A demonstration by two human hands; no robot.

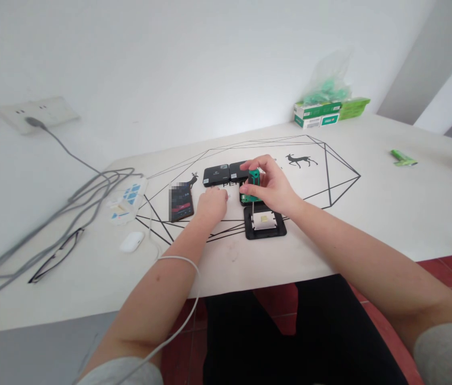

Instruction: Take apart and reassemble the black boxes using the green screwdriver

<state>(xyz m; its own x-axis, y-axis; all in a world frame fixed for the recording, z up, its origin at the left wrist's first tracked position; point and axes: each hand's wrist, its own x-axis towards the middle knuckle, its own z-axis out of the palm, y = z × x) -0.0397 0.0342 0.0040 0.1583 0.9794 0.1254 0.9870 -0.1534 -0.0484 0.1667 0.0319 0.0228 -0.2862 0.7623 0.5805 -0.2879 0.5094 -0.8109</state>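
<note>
Pale wall (189, 69) behind; white table (390, 214) below left hand (213, 205) and right hand (269, 184). Left curled down, cannot tell if gripping anything; right in a pinch. Just nearer than the right hand, black cover (266, 234) with white panel (265, 225); left of the left hand, phone (181, 202). Between right thumb and fingers, green screwdriver (254, 179), shaft pointing down to the cover.
</note>
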